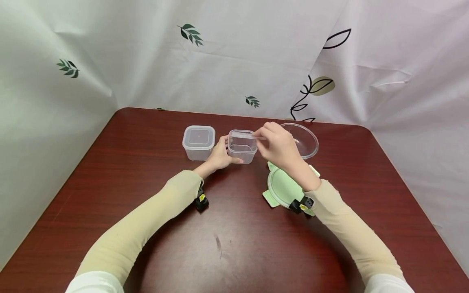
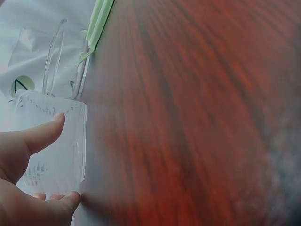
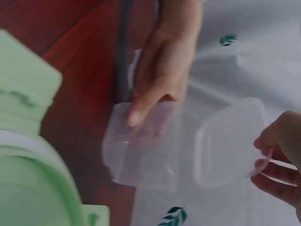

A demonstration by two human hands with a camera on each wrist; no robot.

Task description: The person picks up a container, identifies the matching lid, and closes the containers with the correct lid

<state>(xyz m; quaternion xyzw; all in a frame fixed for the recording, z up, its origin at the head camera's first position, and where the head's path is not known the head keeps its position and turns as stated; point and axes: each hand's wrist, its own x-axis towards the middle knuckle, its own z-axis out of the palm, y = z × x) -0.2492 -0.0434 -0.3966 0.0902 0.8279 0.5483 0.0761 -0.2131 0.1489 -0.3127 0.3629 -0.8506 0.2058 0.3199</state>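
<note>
Near the far side of the table stands a small clear plastic container (image 1: pixel 242 156), its top uncovered. My left hand (image 1: pixel 219 155) grips it from the left, with the thumb along its front wall, as the left wrist view also shows. My right hand (image 1: pixel 279 145) is just right of the container. Between its thumb and fingers it pinches a translucent square lid (image 3: pixel 230 143) by one edge. In the right wrist view the lid is apart from the container's rim and tilted. Left of my left hand sits another translucent container (image 1: pixel 199 142) with its lid on.
A clear glass bowl (image 1: pixel 309 142) stands behind my right forearm. In front of it, partly under that forearm, lies a round green lid (image 1: pixel 280 185) with side flaps. The white patterned curtain (image 1: pixel 220 73) hangs behind the table's far edge.
</note>
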